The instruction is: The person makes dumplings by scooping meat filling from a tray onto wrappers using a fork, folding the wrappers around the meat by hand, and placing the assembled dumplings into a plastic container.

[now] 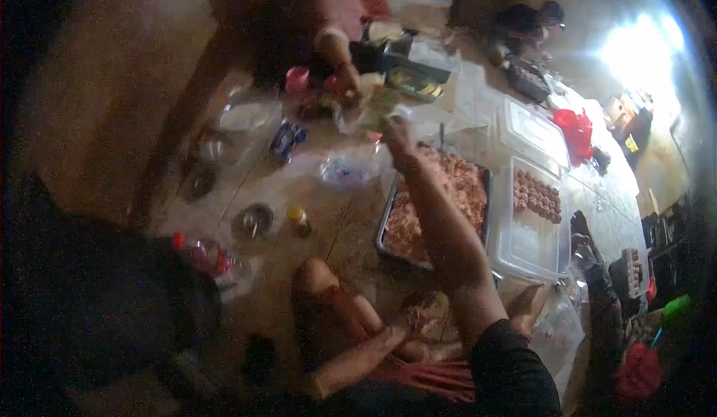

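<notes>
Dark-rimmed and rectangular, the tray (403, 260) is lying on the tiled floor (328, 230), and a reddish minced mixture (405, 226) is filling it. In the head view, the right arm (448, 241) is stretching forward above it, partly covering the mixture. The right hand (398, 129) is reaching just past the tray's far left corner, so the mixture is lying nearer the body and to the right of it. Something small and whitish is showing at its fingers; blur is hiding whether they are gripping it, and how wide they are cannot be told.

The left hand (426, 314) is hanging low over the lap, nearer the body than the tray and apart from it. Its fingers are too dim for me to tell whether they are wide, narrow or holding anything.

To the tray's right, a clear plastic container (526, 245) is holding rows of meatballs (538, 195), with a translucent lid (534, 133) lying beyond it. To the left, a yellow-capped bottle (299, 219), a metal bowl (254, 221) and a red-capped bottle (213, 259) are sitting on the floor. Ahead, a co-worker's hand (347, 88) is reaching down near the right hand, apart from it, with a blue packet (287, 139) lying to its left.
</notes>
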Demonstrator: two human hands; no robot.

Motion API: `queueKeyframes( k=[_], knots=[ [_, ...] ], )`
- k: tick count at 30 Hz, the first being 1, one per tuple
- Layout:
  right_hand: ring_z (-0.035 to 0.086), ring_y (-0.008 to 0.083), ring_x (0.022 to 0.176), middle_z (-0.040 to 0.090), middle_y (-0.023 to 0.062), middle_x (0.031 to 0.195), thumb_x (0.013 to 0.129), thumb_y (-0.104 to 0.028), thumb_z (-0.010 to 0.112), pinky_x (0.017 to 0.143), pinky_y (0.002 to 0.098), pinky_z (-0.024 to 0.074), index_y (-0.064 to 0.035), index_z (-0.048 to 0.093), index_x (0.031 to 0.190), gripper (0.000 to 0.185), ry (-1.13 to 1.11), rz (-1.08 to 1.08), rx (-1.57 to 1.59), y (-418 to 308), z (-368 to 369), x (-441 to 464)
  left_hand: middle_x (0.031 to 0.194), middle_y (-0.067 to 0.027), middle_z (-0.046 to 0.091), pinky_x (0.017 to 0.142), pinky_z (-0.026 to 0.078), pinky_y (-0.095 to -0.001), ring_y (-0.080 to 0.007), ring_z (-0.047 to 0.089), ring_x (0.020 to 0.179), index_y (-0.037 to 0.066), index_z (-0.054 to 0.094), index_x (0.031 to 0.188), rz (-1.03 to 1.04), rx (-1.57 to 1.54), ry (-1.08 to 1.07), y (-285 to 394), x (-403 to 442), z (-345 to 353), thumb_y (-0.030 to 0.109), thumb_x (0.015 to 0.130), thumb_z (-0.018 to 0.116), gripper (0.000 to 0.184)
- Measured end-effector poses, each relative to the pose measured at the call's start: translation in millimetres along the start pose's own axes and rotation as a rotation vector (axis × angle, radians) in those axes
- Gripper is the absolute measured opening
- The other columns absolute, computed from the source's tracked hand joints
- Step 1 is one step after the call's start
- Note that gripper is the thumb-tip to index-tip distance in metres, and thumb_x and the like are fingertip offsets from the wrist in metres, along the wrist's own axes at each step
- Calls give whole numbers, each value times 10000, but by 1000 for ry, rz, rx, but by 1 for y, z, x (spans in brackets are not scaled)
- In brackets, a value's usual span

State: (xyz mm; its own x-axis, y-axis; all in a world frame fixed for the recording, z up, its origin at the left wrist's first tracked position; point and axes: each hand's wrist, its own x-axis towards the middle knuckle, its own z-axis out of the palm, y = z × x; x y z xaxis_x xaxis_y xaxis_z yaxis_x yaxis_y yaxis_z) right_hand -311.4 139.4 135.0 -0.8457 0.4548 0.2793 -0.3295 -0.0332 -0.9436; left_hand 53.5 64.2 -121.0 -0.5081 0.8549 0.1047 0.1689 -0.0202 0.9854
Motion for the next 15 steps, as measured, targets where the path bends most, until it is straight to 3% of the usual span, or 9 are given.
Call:
queueKeyframes(
  k=[7,9,13,14,15],
  knots=[
    [506,123,706,573,-2,836,1006,-332,564,643,273,421,-76,620,950,268,-312,197,-352,-69,-53,-105,1014,-72,622,789,508,-383,-213,609,919,59,630,1159,23,113,155,41,-17,-12,321,946,661,339],
    [568,162,783,623,31,893,1006,-287,554,691,317,467,-39,640,1026,263,-289,302,-262,-103,-26,-171,1016,-72,625,791,510,-382,-212,611,920,58,631,1160,2,127,195,48,-32,-12,318,946,660,338],
    [593,214,991,662,119,1117,973,-217,625,876,382,484,5,640,1216,329,-763,173,-446,-86,-23,-255,1020,-72,630,794,514,-380,-211,615,923,56,633,1162,-44,153,269,57,-60,-15,312,948,659,335],
    [577,202,918,650,126,1039,947,-154,652,797,383,487,-10,643,1182,276,-856,304,-392,-67,-15,-270,1021,-72,631,795,515,-380,-210,616,924,56,633,1163,-57,161,293,59,-69,-15,310,948,658,334],
    [581,194,947,655,123,1095,968,-182,637,807,370,490,-2,645,1190,286,-880,506,-181,-33,-17,-293,1022,-72,633,796,516,-379,-210,617,925,55,634,1163,-71,167,314,60,-78,-18,308,948,658,333]
  ],
)
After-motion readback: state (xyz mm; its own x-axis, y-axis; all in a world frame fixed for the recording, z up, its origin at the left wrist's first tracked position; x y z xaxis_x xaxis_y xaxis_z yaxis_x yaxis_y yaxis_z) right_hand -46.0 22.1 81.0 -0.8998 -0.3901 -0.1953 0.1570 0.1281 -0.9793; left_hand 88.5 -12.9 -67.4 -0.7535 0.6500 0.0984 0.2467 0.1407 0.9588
